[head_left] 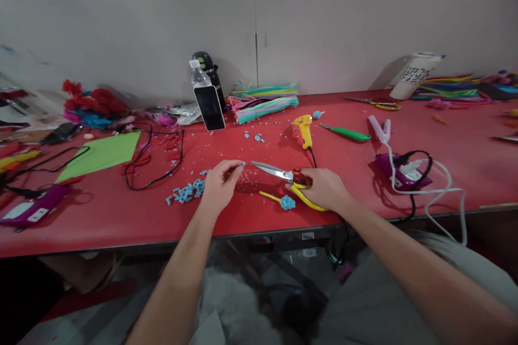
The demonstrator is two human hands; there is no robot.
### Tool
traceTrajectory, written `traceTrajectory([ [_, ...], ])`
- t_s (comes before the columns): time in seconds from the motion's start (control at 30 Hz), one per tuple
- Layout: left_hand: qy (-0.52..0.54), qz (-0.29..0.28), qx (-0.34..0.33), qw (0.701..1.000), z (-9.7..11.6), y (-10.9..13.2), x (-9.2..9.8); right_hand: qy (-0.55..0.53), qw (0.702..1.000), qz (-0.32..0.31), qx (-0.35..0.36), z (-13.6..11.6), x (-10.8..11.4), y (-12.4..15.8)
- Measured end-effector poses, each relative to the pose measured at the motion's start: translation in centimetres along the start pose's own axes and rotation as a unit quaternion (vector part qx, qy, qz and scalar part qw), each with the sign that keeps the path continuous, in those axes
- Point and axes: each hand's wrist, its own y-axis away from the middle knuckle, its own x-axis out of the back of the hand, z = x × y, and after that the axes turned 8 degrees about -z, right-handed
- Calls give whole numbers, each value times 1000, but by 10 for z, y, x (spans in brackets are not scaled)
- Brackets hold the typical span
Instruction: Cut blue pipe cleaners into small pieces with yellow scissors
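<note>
- I watch the left hand (pixel 220 182), fingers pinching a tiny blue piece (pixel 244 164).
- Right hand (pixel 325 187): fingers curled round the scissors (pixel 288 175).
- I judge this snipping; cutting calls for closer blades.

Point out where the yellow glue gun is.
In the head view, the yellow glue gun sits right of centre on the red table, beyond the right hand and left of the green-handled tool.

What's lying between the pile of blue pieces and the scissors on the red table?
In the head view, the left hand is between them, pinching a small blue piece, with tiny scraps scattered near the scissors.
</note>
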Motion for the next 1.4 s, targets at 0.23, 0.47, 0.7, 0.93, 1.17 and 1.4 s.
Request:
traceTrajectory([
  [0.23,-34,-21,10,999,5,1,1,2,1000,-13,12,1,2,-2],
  [0.47,-46,-8,0,999,4,1,1,9,999,-23,23,6,2,-4],
  [0.7,-64,-24,-14,998,5,1,1,12,999,-16,26,5,1,-4],
  [0.93,-93,-29,-27,995,7,2,1,16,999,-19,25,3,4,-3],
  [1.17,-98,-28,-34,994,9,1,1,16,999,-28,30,4,3,-4],
  [1.4,-83,-33,-36,995,3,-1,-2,19,999,-24,37,4,4,-5],
])
